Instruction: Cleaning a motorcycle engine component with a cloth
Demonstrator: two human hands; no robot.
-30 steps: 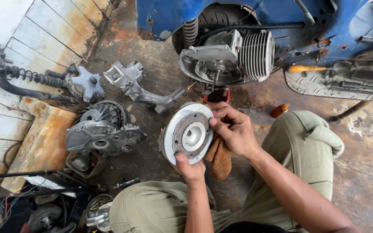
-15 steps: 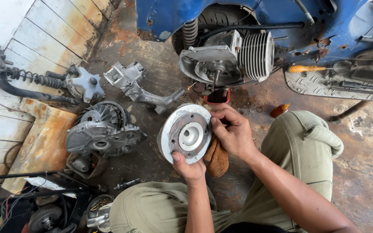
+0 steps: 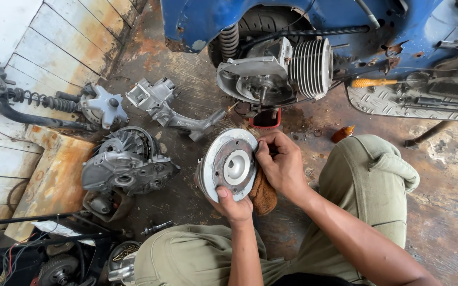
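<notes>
**gearhead_a:** Barely anything shifted since a second ago. Our round grey metal flywheel disc with the rusty inner ring sits at nearly the same tilt, and our right hand slid a touch along the top right rim.

**two_stroke_b:** Yep. Nearest to us, our left hand cups the bottom edge, thumb on the face, fingers curled behind. Right hand's closed on a brown crumpled rag, pressing it on the rim, with most of the rag hanging behind the disc.

**gearhead_a:** Progress-wise we'd say midway. Outer band looks wiped to bare grey, but the inner ring looks rusty-brown and the hub's dull.

**two_stroke_b:** And nothing's going back on yet. Left of us lies the grey finned fan-cover casing on the stained floor, beyond it a silver cast bracket arm. Farther off, the bare engine side with its exposed shaft on the blue scooter body is open, waiting.
</notes>
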